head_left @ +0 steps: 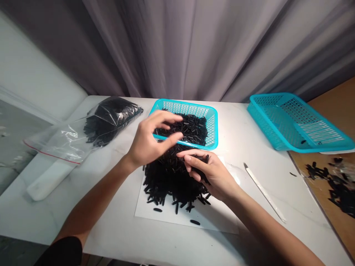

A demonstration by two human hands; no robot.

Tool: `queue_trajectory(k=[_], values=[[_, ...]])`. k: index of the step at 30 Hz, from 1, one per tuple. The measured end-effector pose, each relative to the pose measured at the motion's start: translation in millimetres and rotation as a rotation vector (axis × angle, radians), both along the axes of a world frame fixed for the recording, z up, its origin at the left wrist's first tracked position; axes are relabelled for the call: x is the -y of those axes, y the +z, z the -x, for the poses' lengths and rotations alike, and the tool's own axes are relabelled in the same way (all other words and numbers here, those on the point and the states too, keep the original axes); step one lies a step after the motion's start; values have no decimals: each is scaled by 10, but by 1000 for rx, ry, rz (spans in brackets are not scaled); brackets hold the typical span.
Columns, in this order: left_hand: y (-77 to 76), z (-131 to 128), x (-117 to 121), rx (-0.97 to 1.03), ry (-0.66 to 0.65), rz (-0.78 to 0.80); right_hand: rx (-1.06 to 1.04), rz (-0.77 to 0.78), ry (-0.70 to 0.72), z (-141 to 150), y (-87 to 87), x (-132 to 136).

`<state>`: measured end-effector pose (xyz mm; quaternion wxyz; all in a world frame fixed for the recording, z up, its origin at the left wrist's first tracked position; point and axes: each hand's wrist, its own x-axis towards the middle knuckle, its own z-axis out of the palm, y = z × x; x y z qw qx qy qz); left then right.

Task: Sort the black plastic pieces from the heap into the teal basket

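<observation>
My left hand (151, 138) hovers over the near-left rim of a turquoise plastic basket (213, 127), its thumb and fingers apart and nothing between them. Small black elongated pieces (191, 127) fill much of that basket. In front of it, a heap of the same pieces (174, 181) lies on a white sheet (166, 218). My right hand (212, 170) is at the right side of the heap, palm turned up and fingers curled around several black pieces; its thumb rests near the index fingertip. How many pieces the palm holds is hidden.
A clear zip bag (111, 118) of black pieces lies at the left on a white handle-like object (51, 179). A white pen-shaped tool (264, 192) lies at the right. Beyond it are a second turquoise basket (266, 129) and scattered black pieces (342, 195). A grey curtain (177, 48) hangs behind.
</observation>
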<state>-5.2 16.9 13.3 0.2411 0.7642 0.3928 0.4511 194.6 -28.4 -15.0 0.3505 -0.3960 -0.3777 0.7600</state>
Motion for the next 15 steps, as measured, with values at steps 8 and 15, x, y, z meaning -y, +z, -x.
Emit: queue_trajectory(k=[8, 15], values=[[55, -42, 230, -352, -196, -154, -54, -4, 86, -13, 4, 5], [17, 17, 190, -343, -178, -282, -125, 67, 154, -45, 29, -17]])
